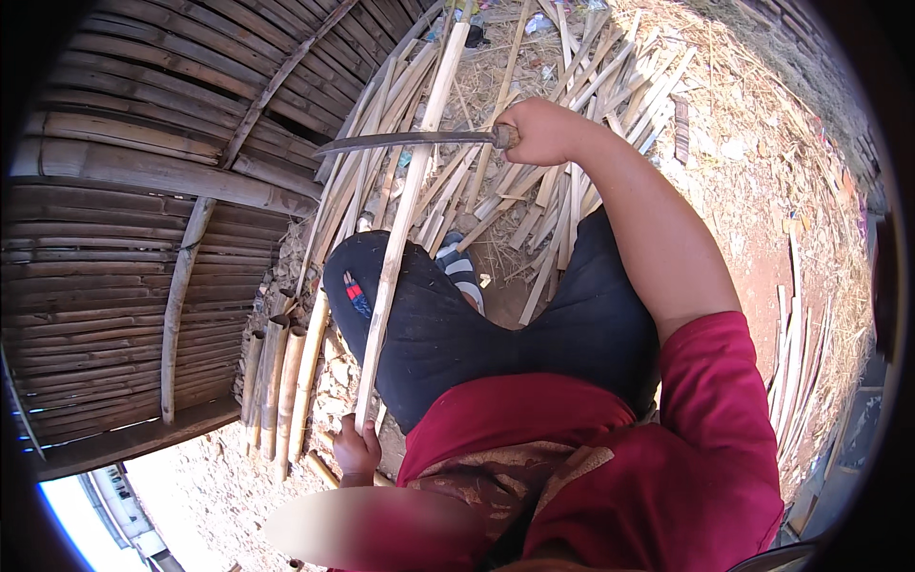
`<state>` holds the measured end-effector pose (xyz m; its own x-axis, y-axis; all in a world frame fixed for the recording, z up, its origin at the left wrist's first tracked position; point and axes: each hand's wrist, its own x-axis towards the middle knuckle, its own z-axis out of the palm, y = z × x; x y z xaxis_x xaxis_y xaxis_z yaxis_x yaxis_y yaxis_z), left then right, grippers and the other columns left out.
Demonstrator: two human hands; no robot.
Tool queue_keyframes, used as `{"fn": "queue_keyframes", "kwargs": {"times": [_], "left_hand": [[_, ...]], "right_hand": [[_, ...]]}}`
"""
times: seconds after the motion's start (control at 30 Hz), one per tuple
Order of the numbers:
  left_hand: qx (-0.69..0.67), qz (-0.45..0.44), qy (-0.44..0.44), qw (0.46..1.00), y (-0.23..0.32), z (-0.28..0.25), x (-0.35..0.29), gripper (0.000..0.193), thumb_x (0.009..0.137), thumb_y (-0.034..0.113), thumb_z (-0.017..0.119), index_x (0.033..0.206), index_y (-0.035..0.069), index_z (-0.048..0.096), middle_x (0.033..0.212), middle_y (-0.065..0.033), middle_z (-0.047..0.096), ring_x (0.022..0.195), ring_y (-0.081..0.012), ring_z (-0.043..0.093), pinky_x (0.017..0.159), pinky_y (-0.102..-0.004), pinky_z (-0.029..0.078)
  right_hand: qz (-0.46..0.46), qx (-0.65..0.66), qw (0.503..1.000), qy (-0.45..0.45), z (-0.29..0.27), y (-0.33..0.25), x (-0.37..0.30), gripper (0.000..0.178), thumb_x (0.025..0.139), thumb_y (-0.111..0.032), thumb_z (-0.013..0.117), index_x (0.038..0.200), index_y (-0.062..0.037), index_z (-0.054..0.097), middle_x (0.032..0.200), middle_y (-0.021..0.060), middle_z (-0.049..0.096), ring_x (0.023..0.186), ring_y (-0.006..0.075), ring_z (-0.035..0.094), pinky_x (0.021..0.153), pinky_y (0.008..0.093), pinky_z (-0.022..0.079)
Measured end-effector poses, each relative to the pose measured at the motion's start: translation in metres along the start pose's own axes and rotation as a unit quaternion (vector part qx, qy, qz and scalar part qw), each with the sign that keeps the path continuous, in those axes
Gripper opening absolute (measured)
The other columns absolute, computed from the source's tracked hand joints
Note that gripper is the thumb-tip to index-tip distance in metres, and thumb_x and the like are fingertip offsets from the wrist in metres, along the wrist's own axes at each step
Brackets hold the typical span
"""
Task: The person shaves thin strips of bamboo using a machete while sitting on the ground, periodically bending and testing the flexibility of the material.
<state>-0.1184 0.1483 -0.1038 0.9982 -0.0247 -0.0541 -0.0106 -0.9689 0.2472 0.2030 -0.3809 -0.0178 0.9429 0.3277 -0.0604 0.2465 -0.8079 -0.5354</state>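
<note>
A long, pale bamboo strip [412, 183] runs from beside my left hip across my left thigh and out ahead of me. Near its close end, my left hand [356, 448] is closed around it. My right hand [541, 132] grips the short handle of a machete [410, 139], held out in front of my knees. Its dark, narrow blade points left and crosses the strip; whether the edge touches the wood I cannot tell.
Many split bamboo strips [562, 205] lie piled on the ground ahead. A slatted bamboo wall [105, 248] rises on the left, with upright bamboo poles [274, 386] beside it. More thin strips [793, 353] lie at the right. A dark flat piece [681, 129] lies far right.
</note>
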Motion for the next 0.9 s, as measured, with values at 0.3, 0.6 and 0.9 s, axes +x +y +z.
{"fn": "queue_keyframes", "kwargs": {"times": [0.3,0.6,0.9], "left_hand": [[0.026,0.017,0.015,0.999,-0.03,0.012,-0.006,0.043,0.101,0.041,0.05,0.104,-0.001,0.058,0.064,-0.0216,0.062,0.059,-0.0446,0.065,0.051,-0.0521,0.051],[0.023,0.007,0.02,1.0,-0.015,0.003,-0.008,0.038,0.097,0.035,0.054,0.108,-0.001,0.058,0.064,-0.0217,0.063,0.059,-0.045,0.064,0.055,-0.0529,0.051],[0.007,0.019,0.031,0.999,-0.015,0.004,0.009,0.046,0.099,0.042,0.05,0.105,-0.003,0.059,0.062,-0.0212,0.062,0.059,-0.046,0.064,0.054,-0.0541,0.05]], "right_hand": [[-0.051,-0.049,0.995,-0.075,0.007,-0.024,-0.01,0.033,0.07,-0.024,0.073,0.097,-0.0042,0.07,0.086,0.0175,0.07,0.087,0.0356,0.069,0.078,0.0467,0.055],[-0.061,-0.042,0.997,0.028,0.01,-0.027,-0.011,0.026,0.074,-0.024,0.075,0.093,-0.0064,0.071,0.083,0.0191,0.07,0.082,0.0415,0.067,0.074,0.0478,0.053],[0.015,0.002,0.998,0.056,-0.016,0.02,-0.002,0.025,0.076,-0.022,0.072,0.094,-0.0057,0.071,0.085,0.0181,0.071,0.083,0.0375,0.069,0.075,0.0471,0.054]]}}
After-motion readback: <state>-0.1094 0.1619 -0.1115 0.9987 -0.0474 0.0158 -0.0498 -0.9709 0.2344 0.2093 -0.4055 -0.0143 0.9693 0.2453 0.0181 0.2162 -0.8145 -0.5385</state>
